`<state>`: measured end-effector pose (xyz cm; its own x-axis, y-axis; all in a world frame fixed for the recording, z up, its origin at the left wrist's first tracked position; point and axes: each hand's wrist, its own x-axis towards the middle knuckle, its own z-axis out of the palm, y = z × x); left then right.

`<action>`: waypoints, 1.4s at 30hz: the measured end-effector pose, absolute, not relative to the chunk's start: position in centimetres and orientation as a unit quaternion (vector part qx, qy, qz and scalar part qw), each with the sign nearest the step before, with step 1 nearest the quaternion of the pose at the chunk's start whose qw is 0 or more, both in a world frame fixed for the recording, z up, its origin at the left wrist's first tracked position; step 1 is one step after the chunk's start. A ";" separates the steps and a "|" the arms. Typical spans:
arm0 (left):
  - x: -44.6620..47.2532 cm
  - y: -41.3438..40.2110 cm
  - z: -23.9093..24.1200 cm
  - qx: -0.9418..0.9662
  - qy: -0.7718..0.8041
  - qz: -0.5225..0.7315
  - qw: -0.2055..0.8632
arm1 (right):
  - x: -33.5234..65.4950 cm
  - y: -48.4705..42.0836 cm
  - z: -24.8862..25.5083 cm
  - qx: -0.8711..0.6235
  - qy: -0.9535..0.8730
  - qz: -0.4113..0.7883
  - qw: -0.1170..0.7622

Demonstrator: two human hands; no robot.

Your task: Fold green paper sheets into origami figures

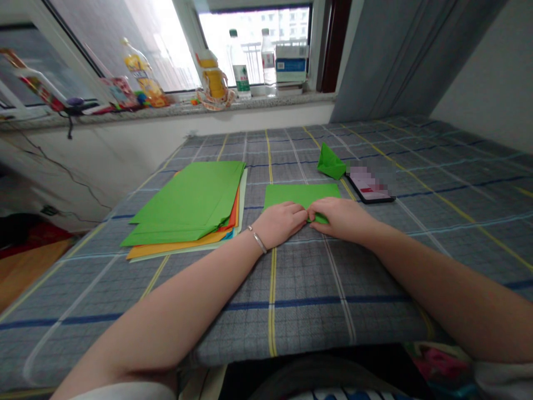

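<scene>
A green sheet of paper (302, 192) lies on the checked cloth in front of me. Both hands work at its near edge, with their fingertips almost meeting. My left hand (285, 222) rests over the left part of that edge, fingers together and bent down onto the paper; its thumb is hidden. With thumb and fingers curled, my right hand (337, 218) pinches the edge just to the right, where a bit of green shows between the fingers. Beyond the sheet stands a folded green paper piece (331, 164) with a pointed top.
To the left lies a stack of coloured paper (191, 194), green on top with orange, red and pale sheets beneath. A phone (370, 186) lies at the right, beside the folded piece. Bottles (239, 69) and a box (291, 64) line the windowsill behind the table.
</scene>
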<state>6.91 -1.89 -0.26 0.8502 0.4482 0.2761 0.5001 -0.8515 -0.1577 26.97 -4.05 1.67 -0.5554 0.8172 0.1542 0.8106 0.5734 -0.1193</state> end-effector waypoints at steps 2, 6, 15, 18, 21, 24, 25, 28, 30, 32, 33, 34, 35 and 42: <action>6.8 -1.8 -0.3 -0.954 -0.254 -0.115 0.107 | 26.8 -3.9 1.4 -0.454 -0.885 0.009 0.102; 6.7 -1.8 -0.4 -0.951 -0.265 -0.115 0.108 | 26.7 -3.6 1.0 -0.442 -0.890 0.003 0.110; 6.8 -2.3 -0.3 -0.940 -0.298 -0.106 0.127 | 26.7 -3.5 0.6 -0.422 -0.897 -0.006 0.128; 6.8 -2.3 -0.4 -0.940 -0.290 -0.112 0.144 | 26.6 -3.3 0.3 -0.422 -0.897 -0.015 0.134; 6.8 -2.2 -0.5 -0.940 -0.279 -0.121 0.158 | 26.6 -3.1 0.0 -0.417 -0.897 -0.024 0.142; 6.8 -2.1 -0.5 -0.939 -0.273 -0.125 0.167 | 26.6 -3.0 -0.2 -0.409 -0.900 -0.037 0.149; 6.8 -2.1 -0.5 -0.939 -0.271 -0.126 0.170 | 26.6 -2.9 -0.2 -0.405 -0.901 -0.041 0.151; 6.8 -2.1 -0.5 -0.938 -0.268 -0.130 0.180 | 26.7 -2.9 -0.1 -0.396 -0.904 -0.046 0.156; 6.8 -2.0 -0.5 -0.936 -0.264 -0.137 0.187 | 26.7 -2.9 0.0 -0.394 -0.904 -0.045 0.161; 6.8 -2.0 -0.5 -0.935 -0.260 -0.145 0.192 | 26.7 -2.9 0.1 -0.396 -0.902 -0.044 0.169; 6.8 -1.9 -0.5 -0.934 -0.258 -0.150 0.194 | 26.7 -3.0 0.2 -0.397 -0.900 -0.044 0.173; 6.8 -1.8 -0.5 -0.934 -0.256 -0.155 0.197 | 26.7 -3.0 0.3 -0.400 -0.899 -0.044 0.175; 6.8 -1.8 -0.5 -0.933 -0.254 -0.160 0.200 | 26.7 -3.0 0.3 -0.401 -0.898 -0.043 0.178; 6.5 -1.5 -0.5 -0.924 -0.280 -0.165 0.200 | 27.5 -2.6 0.4 -0.419 -0.885 -0.003 0.202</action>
